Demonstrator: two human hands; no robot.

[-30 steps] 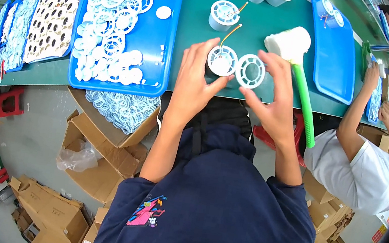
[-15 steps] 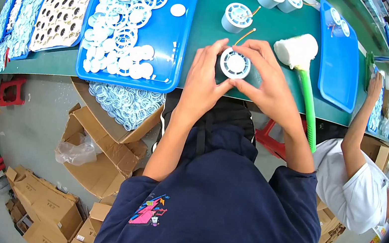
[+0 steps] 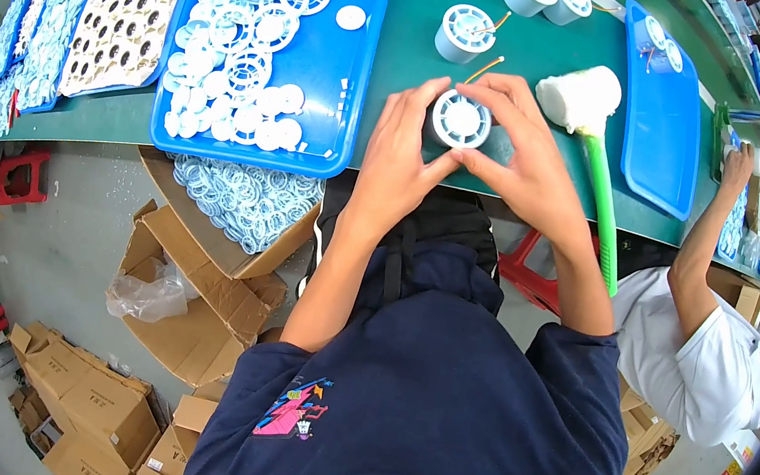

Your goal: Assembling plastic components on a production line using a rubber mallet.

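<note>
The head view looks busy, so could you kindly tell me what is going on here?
A person at a green bench holds a pale round unit between the left hand and the right hand, its spoked face upward. A similar wired piece stands just beyond. A green-handled mallet lies to the right; a blue tray of loose rings sits left.

Head camera: the left of two on my head, looking steeply down.
Nearest: my shirt (image 3: 445,395), filling the lower middle.
Upper middle: my left hand (image 3: 399,154) and right hand (image 3: 535,169), farther off, over the green bench (image 3: 411,46).
Rim: dark, rounded fisheye edge, taking in floor (image 3: 75,241) at left and a co-worker (image 3: 691,358) at right.
</note>
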